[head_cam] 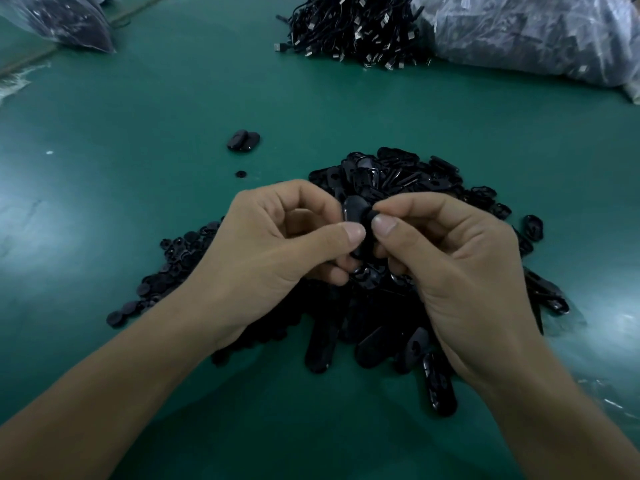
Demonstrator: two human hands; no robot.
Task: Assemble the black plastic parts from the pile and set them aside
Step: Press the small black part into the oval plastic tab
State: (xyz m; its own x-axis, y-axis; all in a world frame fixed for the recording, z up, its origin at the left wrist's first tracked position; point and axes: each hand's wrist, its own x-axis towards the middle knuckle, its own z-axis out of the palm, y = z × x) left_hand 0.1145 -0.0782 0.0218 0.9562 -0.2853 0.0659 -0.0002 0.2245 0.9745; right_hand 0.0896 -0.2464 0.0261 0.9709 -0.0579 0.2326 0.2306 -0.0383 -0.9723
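Black plastic parts (398,181) heaped, green table (173,98)

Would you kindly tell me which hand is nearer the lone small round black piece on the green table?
Left. The left hand is held just in front and right of the small round piece; the right hand lies farther right, beyond the left hand.

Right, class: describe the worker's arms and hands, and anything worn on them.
Both the left hand and right hand are bare: no gloves, rings or watch in view. No sleeves show on the left forearm or right forearm. Thumbnails are short, unpainted.
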